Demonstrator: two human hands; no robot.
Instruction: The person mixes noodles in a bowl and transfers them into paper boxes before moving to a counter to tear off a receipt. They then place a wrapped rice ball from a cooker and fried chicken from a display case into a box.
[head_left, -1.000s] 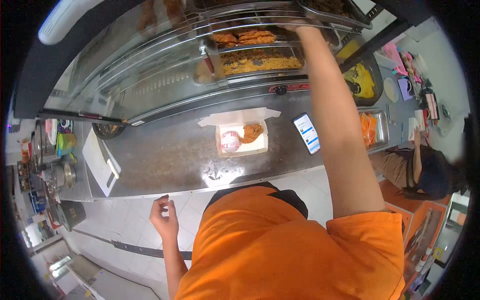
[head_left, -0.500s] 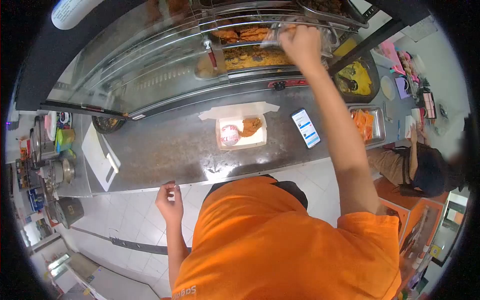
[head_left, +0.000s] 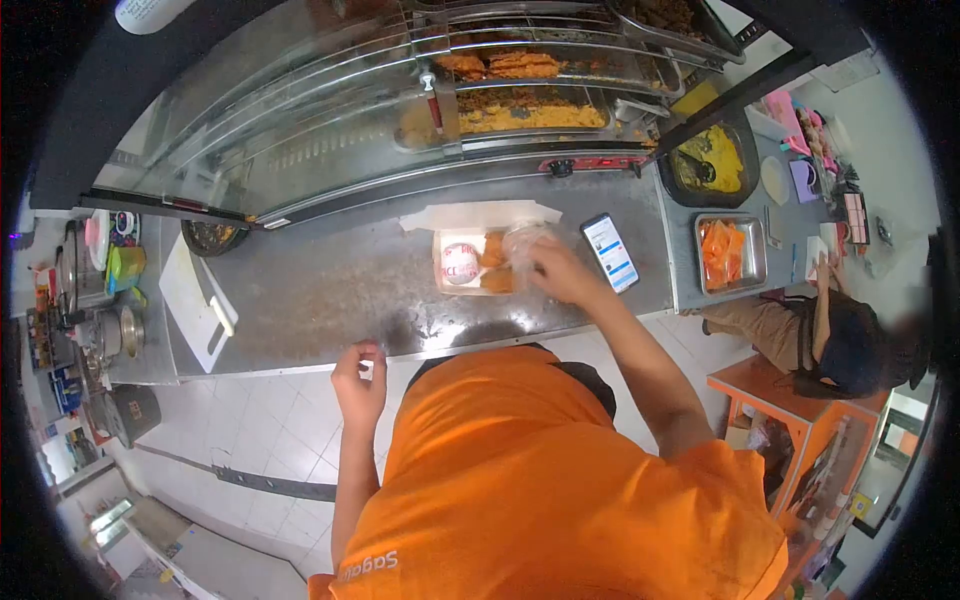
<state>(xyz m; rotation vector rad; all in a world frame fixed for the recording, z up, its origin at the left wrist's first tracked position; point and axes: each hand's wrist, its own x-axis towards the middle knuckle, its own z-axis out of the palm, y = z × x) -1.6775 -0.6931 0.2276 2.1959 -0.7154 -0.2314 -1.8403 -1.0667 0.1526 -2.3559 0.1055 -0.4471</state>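
Observation:
My right hand (head_left: 556, 272) is at the right side of an open paper food box (head_left: 470, 218) on the counter. Its fingers close on a crinkled clear plastic bag (head_left: 522, 240), which overlaps the box's right end. Inside the box, a round paper-wrapped bundle with red print (head_left: 459, 264) sits on the left. Brown fried pieces (head_left: 495, 281) lie beside it, partly covered by the bag. My left hand (head_left: 358, 382) hangs at the counter's front edge, fingers loosely curled with the thumb apart, holding nothing visible.
A phone (head_left: 610, 252) with a lit screen lies right of the box. Behind stands a glass display case (head_left: 330, 150) with trays of fried food (head_left: 530, 118). A metal tray of orange packets (head_left: 722, 255) is at right, a white cutting board (head_left: 196, 305) at left. Another person (head_left: 845, 335) is at far right.
My right hand has come down from the display case to the box with the plastic bag. Another brown piece now shows in the box. My left hand has shifted slightly right and up.

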